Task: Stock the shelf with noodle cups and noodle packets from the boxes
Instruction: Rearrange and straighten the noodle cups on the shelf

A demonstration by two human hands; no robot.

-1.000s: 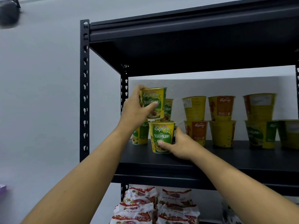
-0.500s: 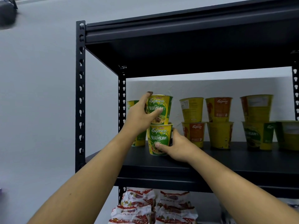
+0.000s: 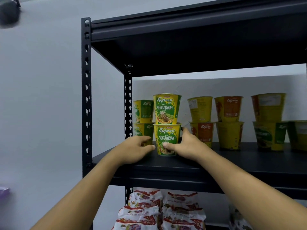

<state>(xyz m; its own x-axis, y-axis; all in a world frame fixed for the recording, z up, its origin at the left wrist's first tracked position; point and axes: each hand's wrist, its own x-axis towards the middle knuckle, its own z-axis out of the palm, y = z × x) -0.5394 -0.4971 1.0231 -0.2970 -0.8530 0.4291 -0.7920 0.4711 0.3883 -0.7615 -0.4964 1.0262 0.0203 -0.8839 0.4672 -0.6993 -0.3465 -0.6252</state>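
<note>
Two green-and-yellow vegetarian noodle cups stand stacked near the left end of the black shelf (image 3: 216, 161), with the upper cup (image 3: 166, 108) sitting upright on the lid of the lower cup (image 3: 167, 135). My right hand (image 3: 186, 145) grasps the lower cup low on its right side, the thumb lying across the front of the label and the other fingers curled round behind it, mostly out of sight. My left hand (image 3: 135, 149) is released and holds nothing. Its fingers lie relaxed just above the shelf board, reaching toward the lower cup's left side, and the thumb tip is at the cup's edge; I cannot tell whether it actually touches. Beyond my left hand, close to the rear post (image 3: 128, 103), a second stack (image 3: 143, 112) of two like cups stands near the wall. To the right, apart from these, more cups (image 3: 228, 110) in yellow, orange and green stand stacked along the back of the same board. On the level below, noodle packets (image 3: 144, 211) in white and red wrappers lie piled.
</note>
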